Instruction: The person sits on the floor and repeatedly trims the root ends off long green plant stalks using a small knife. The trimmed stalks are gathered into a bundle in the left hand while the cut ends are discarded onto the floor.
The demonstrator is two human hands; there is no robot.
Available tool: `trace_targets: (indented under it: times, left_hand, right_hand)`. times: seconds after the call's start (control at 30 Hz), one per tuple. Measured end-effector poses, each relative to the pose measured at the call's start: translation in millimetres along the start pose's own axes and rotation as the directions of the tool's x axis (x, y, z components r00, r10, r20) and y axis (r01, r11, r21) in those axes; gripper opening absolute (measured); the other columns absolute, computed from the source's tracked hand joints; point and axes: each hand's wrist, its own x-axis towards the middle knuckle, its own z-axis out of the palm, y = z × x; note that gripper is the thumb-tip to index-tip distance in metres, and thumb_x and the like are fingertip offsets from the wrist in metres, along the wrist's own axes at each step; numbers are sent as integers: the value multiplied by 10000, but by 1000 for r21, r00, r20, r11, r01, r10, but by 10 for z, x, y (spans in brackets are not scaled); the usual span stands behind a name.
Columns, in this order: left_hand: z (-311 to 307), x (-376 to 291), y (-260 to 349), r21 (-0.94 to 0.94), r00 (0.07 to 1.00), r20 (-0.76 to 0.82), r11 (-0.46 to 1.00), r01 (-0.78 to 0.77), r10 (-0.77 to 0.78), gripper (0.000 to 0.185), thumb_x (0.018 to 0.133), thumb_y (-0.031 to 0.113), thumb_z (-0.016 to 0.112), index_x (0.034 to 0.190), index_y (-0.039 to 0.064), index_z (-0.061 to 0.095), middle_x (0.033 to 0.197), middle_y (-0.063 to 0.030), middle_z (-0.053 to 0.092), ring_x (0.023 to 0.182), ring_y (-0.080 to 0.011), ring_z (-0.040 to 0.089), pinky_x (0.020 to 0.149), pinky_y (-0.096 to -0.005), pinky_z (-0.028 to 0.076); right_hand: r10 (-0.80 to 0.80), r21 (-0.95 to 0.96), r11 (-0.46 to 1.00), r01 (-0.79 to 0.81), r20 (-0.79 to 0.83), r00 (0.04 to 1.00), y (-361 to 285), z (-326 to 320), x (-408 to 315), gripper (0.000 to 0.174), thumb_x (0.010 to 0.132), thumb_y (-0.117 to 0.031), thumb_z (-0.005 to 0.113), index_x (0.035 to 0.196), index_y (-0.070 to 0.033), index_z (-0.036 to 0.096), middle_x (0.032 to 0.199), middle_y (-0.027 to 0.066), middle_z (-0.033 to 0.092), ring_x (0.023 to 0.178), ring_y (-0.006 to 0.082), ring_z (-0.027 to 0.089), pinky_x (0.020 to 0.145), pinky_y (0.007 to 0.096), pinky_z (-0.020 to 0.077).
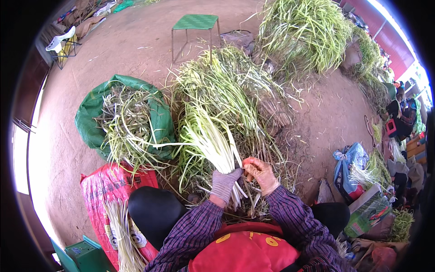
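Observation:
My left hand (226, 185), in a knitted grey-purple glove, is closed around a bunch of pale garlic shoots (212, 144). Their leafy tops fan away from me, and the white ends stick out below the fist. Close beside it on the right is my right hand (260, 173), in a translucent glove with orange fingertips, its fingers bent near the thumb of the left; whether they pinch a strand cannot be told. Under and beyond both hands lies a heap of uncleaned shoots (234, 88) with brown roots. Peeled white shoots (124, 234) rest at the lower left.
A green woven sack (90, 119) of plant scraps stands left, above a red plastic sheet (98, 190). A green-topped stool (195, 22) and a large leafy pile (304, 34) are farther off. At right are a blue bag (353, 158) and people at the edge.

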Motion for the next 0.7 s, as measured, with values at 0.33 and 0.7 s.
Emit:
trace_targets:
  times: [0.33, 0.7]
  left_hand:
    - [34, -77, 116, -112, 998, 20, 992, 54, -52, 117, 797, 26, 648, 904, 12, 601, 658, -42, 590, 518, -141, 570, 470, -262, 486]
    - [-100, -103, 567, -426, 992, 111, 900, 96, -53, 173, 837, 24, 587, 962, 94, 490, 741, -47, 561, 560, -120, 517, 502, -283, 477]
  right_hand:
    - [-39, 176, 983, 46, -44, 998, 26, 25, -28, 44, 885, -94, 610, 905, -58, 625, 808, 19, 638, 531, 42, 487, 520, 202, 430]
    - [-33, -119, 990, 75, 317, 948, -151, -308, -493, 194, 914, -246, 600, 845, -85, 517, 711, 15, 566, 488, 58, 480, 443, 190, 378]
